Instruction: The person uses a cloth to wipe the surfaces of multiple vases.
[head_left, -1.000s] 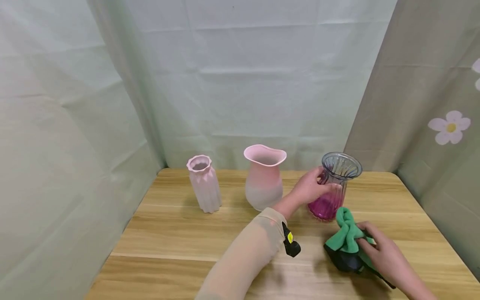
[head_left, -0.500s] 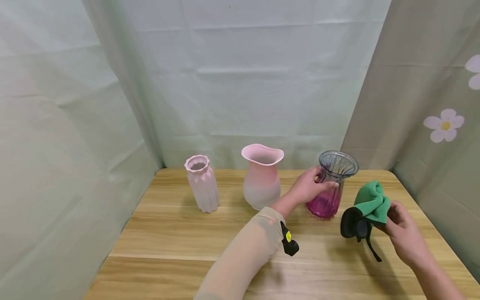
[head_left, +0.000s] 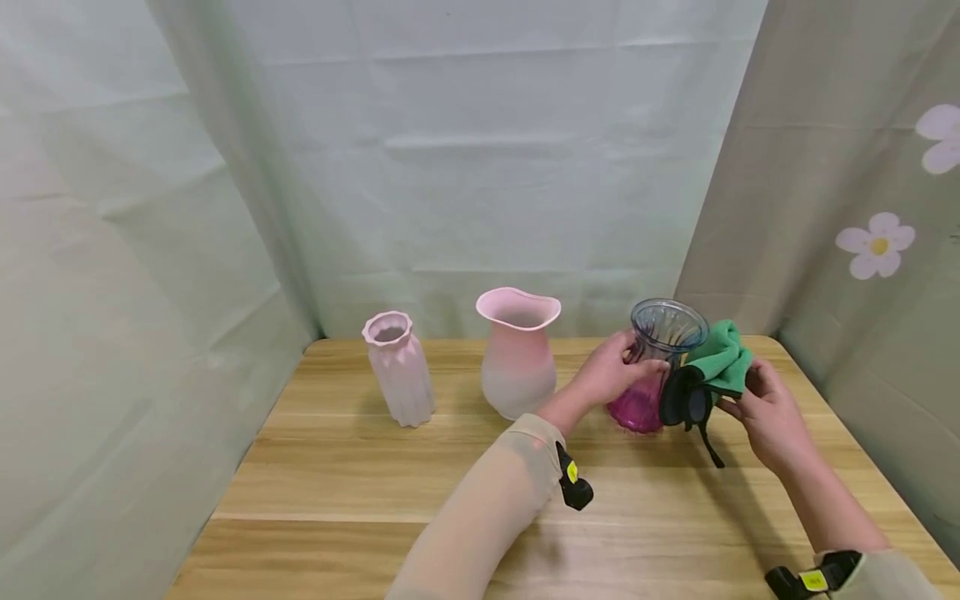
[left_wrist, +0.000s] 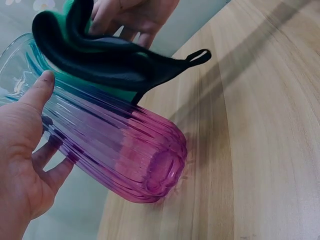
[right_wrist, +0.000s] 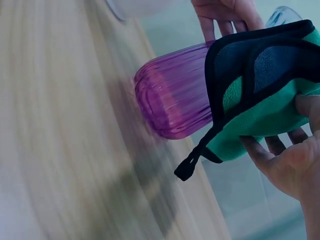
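Observation:
A ribbed glass vase, blue-grey at the flared rim and magenta at the base, stands at the right of the table. My left hand grips it from the left, thumb across the front and fingers behind. With my right hand I hold a bunched green cloth with a dark blue-black reverse, black edging and a hanging loop. The cloth overlaps the vase's right side in the head view. In the left wrist view, the cloth lies along the vase's upper body, partly hiding it.
A pink-to-white vase with a wavy rim stands left of the left hand. Farther left is a slim pale pink pleated vase. Curtains hang behind the wooden table and along both sides.
My right hand has lifted the green cloth off the table and brought it up beside the glass vase. The left hand keeps its grip; the view has shifted slightly.

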